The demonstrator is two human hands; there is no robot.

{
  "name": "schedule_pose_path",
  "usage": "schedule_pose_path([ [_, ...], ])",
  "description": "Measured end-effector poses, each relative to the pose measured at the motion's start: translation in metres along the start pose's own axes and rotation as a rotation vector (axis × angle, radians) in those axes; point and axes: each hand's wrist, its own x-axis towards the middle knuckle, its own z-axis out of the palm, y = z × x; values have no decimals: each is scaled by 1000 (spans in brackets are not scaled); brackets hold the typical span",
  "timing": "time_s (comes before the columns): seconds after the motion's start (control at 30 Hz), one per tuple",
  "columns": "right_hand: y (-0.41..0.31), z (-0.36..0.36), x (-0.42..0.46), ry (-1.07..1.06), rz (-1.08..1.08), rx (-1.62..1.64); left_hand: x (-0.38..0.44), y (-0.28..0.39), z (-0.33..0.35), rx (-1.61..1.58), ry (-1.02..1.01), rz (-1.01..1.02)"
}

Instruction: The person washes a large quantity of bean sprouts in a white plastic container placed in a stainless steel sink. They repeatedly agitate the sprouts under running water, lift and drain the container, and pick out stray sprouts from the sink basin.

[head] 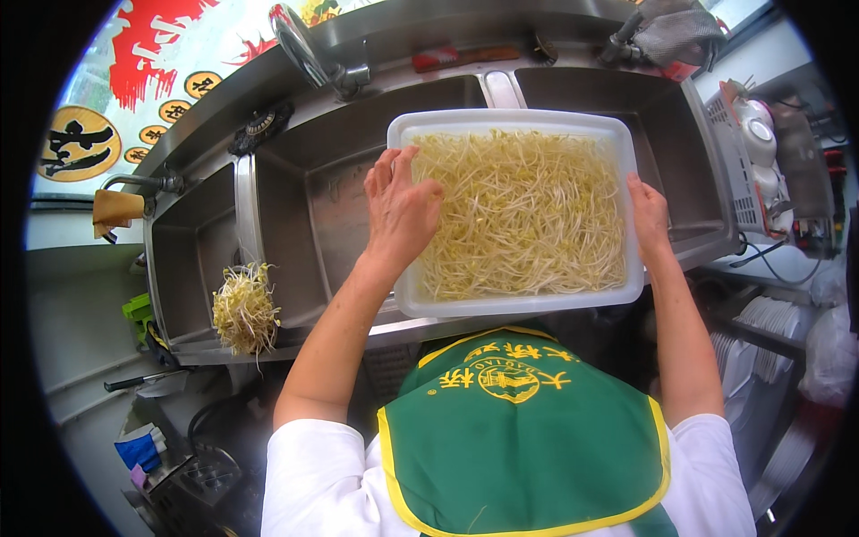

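Note:
A white rectangular plastic tub (517, 307) full of pale bean sprouts (527, 215) is in front of me, over the front edge of the steel sink. My right hand (649, 213) grips the tub's right wall near the rim. Across the left rim lies my left hand (406, 201), its back towards me and its fingers bent at the edge of the sprouts. Its palm is hidden, so whether it holds the rim or any sprouts does not show. A separate clump of bean sprouts (246, 310) rests by the left basin's front edge.
Three steel basins, left (194, 258), middle (288, 228) and right (678, 168), run across. Behind them are a chrome faucet (302, 50), a red-and-brown brush (463, 58) and a dark scrubber (260, 126). A crate of white bowls (758, 144) stands right; a knife (141, 381) lies lower left.

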Motion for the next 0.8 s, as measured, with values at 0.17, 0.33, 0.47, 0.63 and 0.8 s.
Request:
schedule_pose_path([
  [0.17,0,-5,1,-15,-12,-45,1,1,3,22,-61,-29],
  [0.33,2,-6,2,-50,22,-6,2,4,6,43,-109,-54],
  [0.47,-3,0,-2,-20,23,5,1,5,11,91,-128,-56],
  [0.63,-1,-1,0,-12,8,2,3,6,12,102,-123,-47],
  [0.8,-7,0,-2,-29,17,-25,1,7,15,106,-98,-16],
])
